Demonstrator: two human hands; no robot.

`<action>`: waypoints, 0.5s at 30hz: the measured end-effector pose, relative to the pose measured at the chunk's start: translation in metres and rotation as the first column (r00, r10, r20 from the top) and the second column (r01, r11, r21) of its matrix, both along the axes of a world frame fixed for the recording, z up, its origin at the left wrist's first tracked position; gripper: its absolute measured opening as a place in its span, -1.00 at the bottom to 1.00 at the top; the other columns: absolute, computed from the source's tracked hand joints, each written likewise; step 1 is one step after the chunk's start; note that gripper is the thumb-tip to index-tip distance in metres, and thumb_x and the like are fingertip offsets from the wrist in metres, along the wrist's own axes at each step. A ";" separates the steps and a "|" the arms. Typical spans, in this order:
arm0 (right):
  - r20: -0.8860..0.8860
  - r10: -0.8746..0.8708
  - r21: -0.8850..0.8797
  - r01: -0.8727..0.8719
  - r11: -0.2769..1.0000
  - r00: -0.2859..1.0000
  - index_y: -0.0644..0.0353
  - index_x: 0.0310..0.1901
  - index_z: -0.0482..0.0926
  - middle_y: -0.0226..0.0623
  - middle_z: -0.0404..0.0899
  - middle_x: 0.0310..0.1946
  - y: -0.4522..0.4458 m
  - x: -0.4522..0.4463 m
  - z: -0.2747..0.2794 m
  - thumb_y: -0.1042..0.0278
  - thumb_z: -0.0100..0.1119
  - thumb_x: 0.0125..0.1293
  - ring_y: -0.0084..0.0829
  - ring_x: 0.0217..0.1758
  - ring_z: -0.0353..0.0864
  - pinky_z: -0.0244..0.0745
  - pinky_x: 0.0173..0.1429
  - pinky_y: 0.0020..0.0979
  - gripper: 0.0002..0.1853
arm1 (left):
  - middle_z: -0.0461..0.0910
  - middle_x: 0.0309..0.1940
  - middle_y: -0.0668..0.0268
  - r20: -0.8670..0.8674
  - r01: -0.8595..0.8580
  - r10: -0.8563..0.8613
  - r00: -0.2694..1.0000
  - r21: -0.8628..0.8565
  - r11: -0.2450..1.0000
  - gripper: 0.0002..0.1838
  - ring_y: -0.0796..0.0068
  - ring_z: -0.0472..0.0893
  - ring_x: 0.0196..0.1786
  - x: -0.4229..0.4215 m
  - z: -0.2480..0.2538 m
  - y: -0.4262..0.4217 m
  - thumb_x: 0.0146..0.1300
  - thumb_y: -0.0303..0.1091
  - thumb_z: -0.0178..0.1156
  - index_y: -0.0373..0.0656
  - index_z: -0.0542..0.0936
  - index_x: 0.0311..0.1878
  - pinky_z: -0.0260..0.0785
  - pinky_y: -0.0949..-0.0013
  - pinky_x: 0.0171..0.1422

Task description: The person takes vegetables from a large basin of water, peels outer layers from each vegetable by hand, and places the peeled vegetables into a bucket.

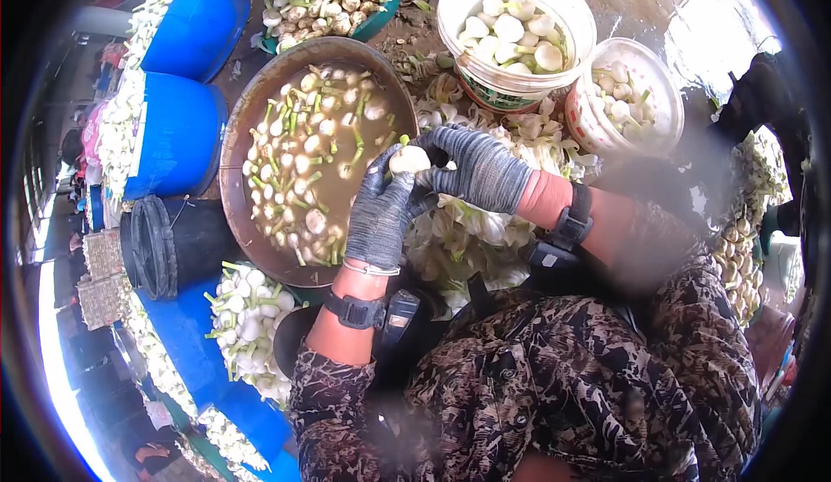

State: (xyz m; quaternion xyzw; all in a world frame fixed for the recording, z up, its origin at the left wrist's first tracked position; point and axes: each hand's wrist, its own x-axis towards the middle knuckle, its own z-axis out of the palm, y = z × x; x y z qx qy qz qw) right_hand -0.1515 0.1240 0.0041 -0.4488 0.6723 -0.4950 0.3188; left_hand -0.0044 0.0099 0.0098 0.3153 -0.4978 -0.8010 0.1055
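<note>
Both of my hands wear grey striped gloves and meet over the right rim of a wide brown basin (232, 179). My left hand (381, 209) is closed around a white peeled bulb (409, 161) with a short green stem. Fingers of my right hand (480, 166) are bent against the bulb's right side; whether they pinch something small there is hard to tell. In the basin, bulbs with green stems (299, 135) float in murky brown water (338, 189). Pale peeled skins and leaves (472, 239) lie heaped below my hands.
A white bucket (498, 84) of large peeled bulbs stands beyond my hands, beside a smaller tub (666, 105) with bulbs. Blue tubs (177, 135) and a black bucket (195, 244) line the left. More bulbs (251, 322) are piled at lower left; a green basin (389, 1) sits at the top.
</note>
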 end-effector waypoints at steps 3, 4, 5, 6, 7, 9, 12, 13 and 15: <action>-0.260 -0.171 -0.151 0.134 0.979 0.950 0.19 -0.05 0.61 -0.10 0.66 -0.27 0.005 0.004 0.006 0.21 0.29 0.27 -0.10 -0.20 0.67 0.57 -0.08 -0.21 -0.70 | 0.49 0.13 0.21 -0.086 -0.048 0.044 0.995 -0.044 0.998 -0.55 0.42 0.58 0.07 0.000 -0.009 0.002 0.44 -0.33 0.13 -0.18 0.35 0.33 0.60 0.32 0.10; -0.267 -0.177 -0.152 0.140 0.978 0.947 0.19 -0.05 0.61 -0.10 0.66 -0.27 0.007 0.001 0.004 0.21 0.29 0.27 -0.10 -0.20 0.67 0.57 -0.08 -0.21 -0.70 | 0.46 0.15 0.16 -0.075 -0.070 0.064 0.995 -0.086 0.994 -0.56 0.31 0.57 0.10 0.000 -0.012 0.003 0.45 -0.36 0.11 -0.20 0.32 0.32 0.59 0.23 0.14; -0.280 -0.216 -0.187 0.168 0.968 0.935 0.18 -0.12 0.61 -0.12 0.64 -0.32 0.007 -0.001 0.003 0.21 0.28 0.25 -0.09 -0.26 0.65 0.56 -0.12 -0.19 -0.74 | 0.42 0.18 0.11 -0.064 -0.094 0.086 0.994 -0.128 0.987 -0.58 0.20 0.57 0.12 0.001 -0.015 0.003 0.45 -0.38 0.08 -0.22 0.30 0.32 0.58 0.13 0.17; -0.289 -0.256 -0.223 0.195 0.955 0.923 0.18 -0.20 0.62 -0.13 0.63 -0.36 0.008 -0.002 0.004 0.22 0.27 0.24 -0.08 -0.31 0.64 0.55 -0.17 -0.17 -0.78 | 0.42 0.18 0.11 -0.068 -0.090 0.081 0.994 -0.128 0.988 -0.58 0.20 0.57 0.12 0.001 -0.014 0.004 0.45 -0.38 0.08 -0.22 0.30 0.32 0.58 0.13 0.17; -0.318 -0.285 -0.227 0.219 0.949 0.904 0.16 -0.31 0.60 -0.13 0.62 -0.41 0.008 -0.001 0.007 0.22 0.26 0.22 -0.07 -0.34 0.63 0.55 -0.21 -0.14 -0.81 | 0.43 0.16 0.11 -0.042 -0.103 0.098 0.994 -0.145 0.984 -0.59 0.20 0.57 0.11 0.001 -0.012 0.005 0.44 -0.41 0.10 -0.23 0.31 0.29 0.59 0.14 0.15; -0.383 -0.271 -0.191 0.211 0.959 0.883 0.16 -0.32 0.59 -0.13 0.62 -0.42 0.007 0.000 0.008 0.23 0.25 0.22 -0.06 -0.33 0.63 0.54 -0.22 -0.13 -0.82 | 0.45 0.08 0.13 -0.003 -0.127 0.130 0.992 -0.234 0.964 -0.62 0.26 0.59 0.06 -0.002 -0.015 0.005 0.39 -0.45 0.16 -0.24 0.34 0.21 0.62 0.20 0.10; -0.459 -0.266 -0.157 0.217 0.963 0.848 0.15 -0.35 0.58 -0.12 0.62 -0.43 0.005 0.004 0.009 0.25 0.22 0.22 -0.05 -0.32 0.64 0.53 -0.22 -0.10 -0.85 | 0.48 0.02 0.18 0.036 -0.122 0.139 0.990 -0.297 0.947 -0.65 0.37 0.59 0.00 -0.002 -0.017 0.006 0.37 -0.47 0.18 -0.24 0.38 0.17 0.63 0.28 0.06; -0.476 -0.256 -0.132 0.219 0.967 0.841 0.15 -0.35 0.58 -0.12 0.63 -0.43 0.004 0.004 0.010 0.25 0.22 0.23 -0.04 -0.32 0.63 0.53 -0.22 -0.10 -0.85 | 0.48 0.02 0.18 0.036 -0.121 0.138 0.990 -0.297 0.947 -0.65 0.37 0.59 0.00 -0.002 -0.018 0.006 0.37 -0.47 0.18 -0.24 0.38 0.17 0.63 0.28 0.06; -0.489 -0.243 -0.099 0.224 0.970 0.838 0.15 -0.35 0.58 -0.11 0.63 -0.42 0.002 0.003 0.012 0.25 0.21 0.23 -0.03 -0.32 0.63 0.53 -0.22 -0.10 -0.84 | 0.50 -0.03 0.23 0.002 -0.116 0.127 0.992 -0.392 0.913 -0.67 0.47 0.57 -0.04 -0.004 -0.021 0.006 0.35 -0.49 0.20 -0.24 0.41 0.14 0.62 0.34 0.03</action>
